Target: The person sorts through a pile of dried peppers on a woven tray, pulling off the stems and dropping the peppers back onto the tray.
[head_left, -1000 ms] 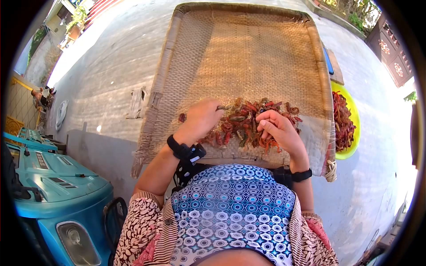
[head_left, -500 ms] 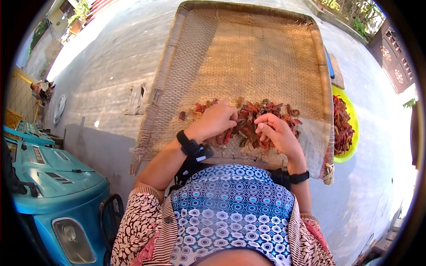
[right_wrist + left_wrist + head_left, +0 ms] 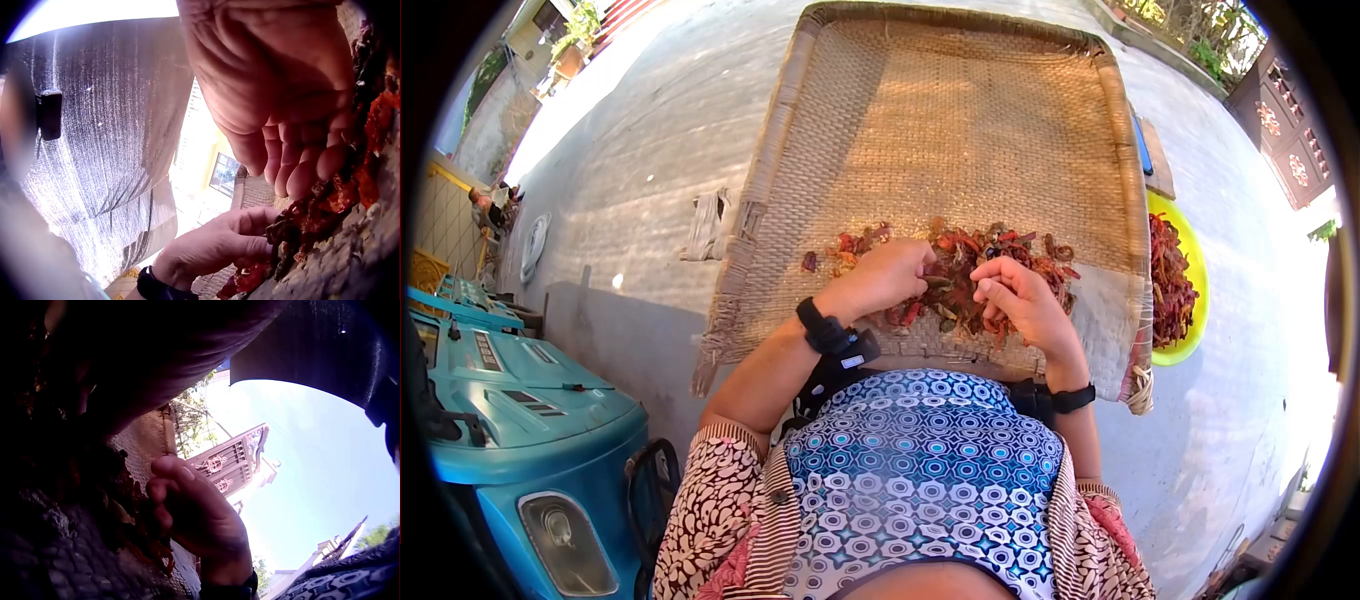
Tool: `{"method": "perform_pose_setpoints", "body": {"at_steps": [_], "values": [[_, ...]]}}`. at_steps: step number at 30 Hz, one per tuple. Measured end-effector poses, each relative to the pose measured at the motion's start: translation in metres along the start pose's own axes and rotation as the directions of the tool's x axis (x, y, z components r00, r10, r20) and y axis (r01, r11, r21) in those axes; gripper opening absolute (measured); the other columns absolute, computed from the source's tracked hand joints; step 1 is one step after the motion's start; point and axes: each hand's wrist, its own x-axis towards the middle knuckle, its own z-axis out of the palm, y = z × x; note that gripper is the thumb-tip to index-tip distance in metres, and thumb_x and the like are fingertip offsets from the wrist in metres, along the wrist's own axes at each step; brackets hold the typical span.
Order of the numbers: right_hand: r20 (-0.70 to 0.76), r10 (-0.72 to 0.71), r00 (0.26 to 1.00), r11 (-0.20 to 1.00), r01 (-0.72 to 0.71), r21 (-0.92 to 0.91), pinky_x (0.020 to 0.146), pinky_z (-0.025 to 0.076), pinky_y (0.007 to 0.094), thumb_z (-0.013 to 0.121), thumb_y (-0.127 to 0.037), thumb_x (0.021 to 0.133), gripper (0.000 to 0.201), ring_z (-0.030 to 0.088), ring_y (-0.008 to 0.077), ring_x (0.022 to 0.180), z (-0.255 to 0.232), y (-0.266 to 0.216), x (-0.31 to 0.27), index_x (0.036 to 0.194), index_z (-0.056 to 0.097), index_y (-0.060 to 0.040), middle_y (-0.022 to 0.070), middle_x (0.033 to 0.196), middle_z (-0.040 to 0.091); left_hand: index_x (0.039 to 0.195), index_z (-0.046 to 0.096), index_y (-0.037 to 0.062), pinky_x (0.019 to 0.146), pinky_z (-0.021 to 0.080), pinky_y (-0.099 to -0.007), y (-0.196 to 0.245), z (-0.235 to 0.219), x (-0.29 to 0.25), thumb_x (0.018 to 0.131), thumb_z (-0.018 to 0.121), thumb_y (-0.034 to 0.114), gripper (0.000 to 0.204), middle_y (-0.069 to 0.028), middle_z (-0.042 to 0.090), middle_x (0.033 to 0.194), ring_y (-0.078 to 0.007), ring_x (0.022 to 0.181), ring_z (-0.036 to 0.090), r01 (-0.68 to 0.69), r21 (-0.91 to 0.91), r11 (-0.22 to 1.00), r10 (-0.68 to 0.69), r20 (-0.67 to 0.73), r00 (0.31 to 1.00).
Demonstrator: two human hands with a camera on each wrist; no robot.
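Observation:
Dried red and dark peppers lie in a loose heap on the near part of a large woven tray. My left hand is at the heap's left-middle, thumb and fingers pinching a dark dried pepper; the right wrist view shows this hand from the side. Across a small gap, my right hand hovers low over the heap's right part, its fingers loosely bent. Nothing is visible between them. In the right wrist view the fingertips of my right hand are close against red pieces.
A yellow basin full of dried red peppers stands right of the tray, beside a board with a blue object. At lower left is a teal vehicle. Concrete ground surrounds the tray. A person sits far off at left.
My left hand has moved right and slightly down, from the heap's left edge toward its middle, closer to my right hand. The right hand has barely moved.

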Motion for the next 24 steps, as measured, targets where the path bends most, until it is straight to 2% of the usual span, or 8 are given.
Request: {"method": "perform_pose_setpoints", "body": {"at_steps": [3, 6, 12, 15, 18, 21, 24], "values": [[0.001, 0.013, 1.000, 1.000, -0.013, 0.017, 0.062, 0.046, 0.0220, 0.055, -0.016, 0.100, 0.018, 0.055, 0.0066, 0.070, 0.001, 0.000, 0.000, 0.111, 0.059, -0.0024, 0.0016, 0.089, 0.060, 0.103, 0.061, 0.0015, 0.079, 0.049, -0.0403, -0.006, 0.004, -0.003, 0.079, 0.068, 0.009, 0.027, -0.0143, 0.063, 0.092, -0.0319, 0.090, 0.062, -0.120, 0.126, 0.985, 0.132, -0.086, 0.988], [-0.018, -0.004, 1.000, 1.000, 0.004, 0.014, 0.062, 0.046, 0.0220, 0.056, -0.015, 0.099, 0.018, 0.054, 0.0064, 0.070, 0.001, 0.000, 0.000, 0.111, 0.059, -0.0024, 0.0011, 0.088, 0.060, 0.101, 0.063, 0.0048, 0.080, 0.050, -0.0423, 0.006, -0.004, -0.007, 0.080, 0.065, 0.010, 0.022, -0.0120, 0.066, 0.096, -0.0320, 0.094, 0.063, -0.032, 0.134, 0.990, 0.041, -0.067, 0.997], [-0.099, -0.116, 0.988, 0.993, 0.115, -0.014, 0.062, 0.046, 0.0216, 0.061, -0.013, 0.096, 0.017, 0.054, 0.0058, 0.071, 0.008, -0.010, 0.003, 0.110, 0.059, -0.0020, -0.0012, 0.086, 0.059, 0.102, 0.064, 0.0004, 0.080, 0.049, -0.0373, 0.030, -0.013, -0.020, 0.085, 0.062, 0.008, 0.019, -0.0128, 0.067, 0.098, -0.0269, 0.091, 0.063, -0.121, -0.091, 0.989, 0.109, -0.126, 0.986], [-0.116, -0.153, 0.982, 0.988, 0.153, -0.009, 0.062, 0.046, 0.0214, 0.062, -0.013, 0.096, 0.015, 0.054, 0.0055, 0.070, 0.012, -0.008, 0.006, 0.106, 0.061, -0.0019, -0.0019, 0.085, 0.060, 0.103, 0.064, 0.0009, 0.078, 0.049, -0.0330, 0.032, -0.008, -0.016, 0.086, 0.063, 0.007, 0.018, -0.0102, 0.067, 0.096, -0.0204, 0.088, 0.063, -0.205, -0.171, 0.964, 0.188, -0.109, 0.976], [-0.094, -0.128, 0.987, 0.992, 0.126, -0.024, 0.061, 0.045, 0.0211, 0.062, -0.012, 0.096, 0.012, 0.053, 0.0049, 0.068, 0.010, -0.007, 0.004, 0.102, 0.061, -0.0022, -0.0023, 0.083, 0.060, 0.102, 0.066, 0.0016, 0.078, 0.049, -0.0298, 0.033, -0.005, -0.016, 0.088, 0.063, 0.006, 0.015, -0.0067, 0.067, 0.094, -0.0152, 0.087, 0.062, -0.209, -0.341, 0.917, 0.181, -0.113, 0.977], [-0.105, -0.092, 0.990, 0.995, 0.087, -0.049, 0.059, 0.044, 0.0203, 0.062, -0.013, 0.096, 0.011, 0.053, 0.0043, 0.065, 0.004, -0.006, 0.001, 0.101, 0.062, -0.0031, -0.0022, 0.081, 0.060, 0.102, 0.066, 0.0018, 0.077, 0.049, -0.0289, 0.035, -0.006, -0.018, 0.090, 0.062, 0.006, 0.014, -0.0049, 0.067, 0.094, -0.0131, 0.086, 0.062, -0.094, -0.392, 0.915, 0.045, -0.133, 0.990], [-0.220, -0.076, 0.973, 0.997, 0.081, 0.015, 0.058, 0.044, 0.0194, 0.061, -0.013, 0.097, 0.010, 0.053, 0.0044, 0.063, -0.008, -0.003, -0.002, 0.100, 0.062, -0.0039, -0.0019, 0.080, 0.061, 0.104, 0.064, 0.0007, 0.076, 0.050, -0.0286, 0.029, -0.006, -0.014, 0.091, 0.062, 0.008, 0.015, -0.0053, 0.066, 0.093, -0.0130, 0.085, 0.061, -0.060, -0.322, 0.945, 0.001, -0.180, 0.984]]}}
